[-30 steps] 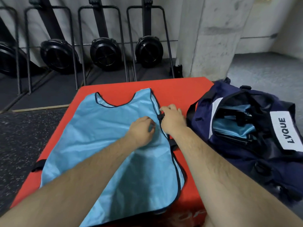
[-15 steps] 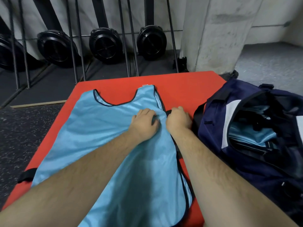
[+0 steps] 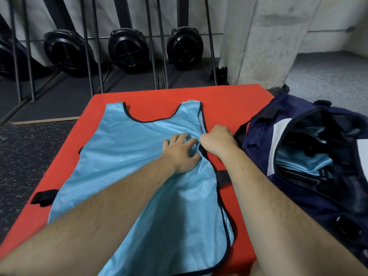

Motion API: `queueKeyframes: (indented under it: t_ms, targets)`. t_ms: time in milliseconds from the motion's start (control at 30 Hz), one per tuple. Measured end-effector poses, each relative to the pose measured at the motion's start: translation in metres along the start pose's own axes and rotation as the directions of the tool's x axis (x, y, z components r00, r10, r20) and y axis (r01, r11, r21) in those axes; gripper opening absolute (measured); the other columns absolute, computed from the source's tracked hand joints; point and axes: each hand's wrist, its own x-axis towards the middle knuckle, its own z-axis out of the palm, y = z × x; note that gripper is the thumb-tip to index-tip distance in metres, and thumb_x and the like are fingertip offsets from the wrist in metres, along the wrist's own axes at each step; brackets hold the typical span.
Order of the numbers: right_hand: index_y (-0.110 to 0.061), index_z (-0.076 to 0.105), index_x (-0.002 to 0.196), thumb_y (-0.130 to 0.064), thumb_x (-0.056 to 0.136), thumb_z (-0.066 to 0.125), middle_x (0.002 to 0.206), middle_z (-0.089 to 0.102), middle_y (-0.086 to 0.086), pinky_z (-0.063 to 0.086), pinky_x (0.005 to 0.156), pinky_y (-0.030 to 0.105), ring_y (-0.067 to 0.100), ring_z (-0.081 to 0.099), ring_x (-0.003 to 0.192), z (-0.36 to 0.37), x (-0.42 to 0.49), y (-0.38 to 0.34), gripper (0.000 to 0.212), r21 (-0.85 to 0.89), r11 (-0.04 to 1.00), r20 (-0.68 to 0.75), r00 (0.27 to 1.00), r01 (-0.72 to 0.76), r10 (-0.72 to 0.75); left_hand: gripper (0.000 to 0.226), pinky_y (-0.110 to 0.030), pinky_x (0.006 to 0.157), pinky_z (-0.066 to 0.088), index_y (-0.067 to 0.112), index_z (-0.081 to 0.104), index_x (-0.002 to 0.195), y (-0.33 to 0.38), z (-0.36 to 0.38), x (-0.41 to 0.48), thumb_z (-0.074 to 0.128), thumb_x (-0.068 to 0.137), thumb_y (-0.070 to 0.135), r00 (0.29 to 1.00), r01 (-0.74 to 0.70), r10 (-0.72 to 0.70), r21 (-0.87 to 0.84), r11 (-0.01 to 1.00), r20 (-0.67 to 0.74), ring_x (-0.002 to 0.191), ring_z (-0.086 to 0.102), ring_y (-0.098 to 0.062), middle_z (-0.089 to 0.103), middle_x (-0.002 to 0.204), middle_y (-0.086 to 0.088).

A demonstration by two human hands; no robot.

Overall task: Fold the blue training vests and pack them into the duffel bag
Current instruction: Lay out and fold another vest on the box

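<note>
1. Room: a gym corner with a dark speckled floor [image 3: 29, 156], a concrete pillar [image 3: 268, 46] and black fan machines [image 3: 127, 50] stood up along the wall, all well apart from the work.
2. Box [image 3: 229, 100]: a red padded block that serves as the worktop. Its top looks smooth, so a hard tug could drag the whole vest sideways instead of folding it.
3. Bag [image 3: 256, 162]: navy, unzipped, just beside the box's right side, with folded vests [image 3: 304, 162] inside. Its mouth sags, and a loose fold could catch on the rim and open out.
4. Vest [image 3: 129, 156]: spread flat on the box, neck away from the person, near hem hanging over the front edge. The shiny cloth may slip, giving a skewed fold. A black strap [image 3: 42, 198] at its left could get trapped inside.
5. Left hand [image 3: 181, 154]: fingers loosely spread, pressing the vest down near its right edge.
6. Right hand [image 3: 217, 140]: fingers curled, apparently pinching that edge. If the left hand lifts early, the layers may shift.
</note>
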Motion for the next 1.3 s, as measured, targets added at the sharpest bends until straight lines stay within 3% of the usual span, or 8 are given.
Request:
queueKeyframes:
  t_ms: [133, 233, 433, 567, 733, 967, 1167, 1300]
  targets:
    - [-0.013, 0.055, 0.118, -0.06, 0.083, 0.046, 0.113, 0.063, 0.006, 0.047, 0.074, 0.036, 0.031, 0.06, 0.098, -0.004, -0.004, -0.001, 0.059, 0.076, 0.997, 0.031, 0.999, -0.018, 0.015, 0.061, -0.053, 0.118, 0.006, 0.041, 0.026, 0.15, 0.0, 0.001, -0.001, 0.034, 0.09, 0.052, 0.996, -0.026, 0.025, 0.009, 1.0, 0.081, 0.152, 0.001, -0.021, 0.011, 0.164, 0.014]
    - [-0.009, 0.056, 0.12, -0.029, 0.091, 0.062, 0.114, 0.062, 0.01, 0.047, 0.065, 0.03, 0.029, 0.062, 0.09, 0.0, 0.001, 0.01, 0.035, -0.114, 0.993, 0.067, 0.997, -0.024, 0.032, 0.059, -0.056, 0.118, 0.001, 0.044, 0.022, 0.152, 0.0, 0.006, -0.004, 0.029, 0.093, 0.053, 0.996, -0.036, 0.035, 0.011, 0.999, 0.087, 0.152, -0.002, -0.021, 0.007, 0.165, 0.014]
    - [-0.018, 0.055, 0.129, -0.012, 0.09, 0.055, 0.134, 0.05, 0.007, 0.032, 0.105, 0.039, 0.029, 0.041, 0.126, 0.014, 0.013, 0.01, 0.04, -0.32, 0.945, -0.363, 0.912, 0.073, -0.193, 0.059, -0.057, 0.118, 0.0, 0.047, 0.019, 0.152, 0.0, 0.01, -0.006, 0.024, 0.094, 0.058, 0.995, -0.036, 0.033, 0.031, 0.999, 0.097, 0.153, -0.004, -0.021, 0.005, 0.165, 0.015]
    - [-0.015, 0.054, 0.139, -0.017, 0.102, 0.04, 0.144, 0.051, 0.004, 0.031, 0.114, 0.033, 0.023, 0.044, 0.135, 0.039, 0.008, -0.011, 0.039, 0.085, 0.846, -0.064, 0.851, 0.526, -0.522, 0.056, -0.048, 0.108, 0.025, 0.033, 0.047, 0.139, -0.01, -0.002, 0.003, 0.033, 0.087, 0.048, 0.996, -0.034, 0.023, -0.144, 0.989, -0.081, 0.14, 0.034, -0.02, 0.047, 0.144, 0.008]
    - [-0.017, 0.018, 0.16, -0.041, 0.108, 0.014, 0.168, 0.008, 0.001, 0.0, 0.125, 0.039, 0.018, 0.004, 0.155, 0.065, 0.021, 0.004, 0.058, -0.271, 0.907, 0.134, 0.945, 0.323, -0.297, 0.053, -0.045, 0.12, 0.011, 0.027, 0.03, 0.153, -0.04, 0.007, 0.009, 0.029, 0.102, 0.04, 0.982, 0.181, -0.182, -0.03, 0.983, -0.047, 0.151, 0.014, -0.017, 0.021, 0.163, 0.011]
    - [-0.009, 0.008, 0.159, -0.024, 0.101, 0.033, 0.168, -0.004, 0.012, -0.011, 0.123, 0.047, 0.034, -0.013, 0.153, 0.057, 0.013, -0.004, 0.066, -0.603, 0.782, -0.061, 0.968, 0.157, -0.242, 0.052, -0.043, 0.124, 0.004, 0.023, 0.028, 0.155, -0.049, 0.002, 0.002, 0.031, 0.104, 0.035, 0.986, 0.149, -0.156, -0.106, 0.983, -0.059, 0.153, 0.006, -0.019, 0.015, 0.166, 0.007]
    - [-0.019, 0.012, 0.161, -0.041, 0.107, 0.017, 0.169, -0.001, 0.003, -0.008, 0.125, 0.043, 0.025, -0.009, 0.155, 0.098, -0.031, -0.051, 0.058, -0.253, 0.875, 0.155, 0.91, 0.413, -0.385, 0.054, -0.044, 0.123, 0.004, 0.022, 0.028, 0.155, -0.086, -0.013, -0.032, 0.032, 0.103, 0.037, 0.97, 0.23, -0.234, -0.057, 0.972, -0.073, 0.153, 0.007, -0.021, 0.015, 0.166, 0.003]
    - [-0.026, 0.01, 0.161, -0.047, 0.106, 0.014, 0.169, -0.001, -0.004, -0.007, 0.125, 0.041, 0.019, -0.008, 0.155, 0.105, -0.033, -0.033, 0.059, -0.321, 0.826, 0.176, 0.886, 0.463, -0.429, 0.057, -0.043, 0.123, 0.001, 0.026, 0.021, 0.158, -0.093, -0.007, -0.052, 0.028, 0.104, 0.042, 0.955, 0.29, -0.293, -0.051, 0.956, -0.049, 0.153, 0.004, -0.019, 0.01, 0.167, 0.005]
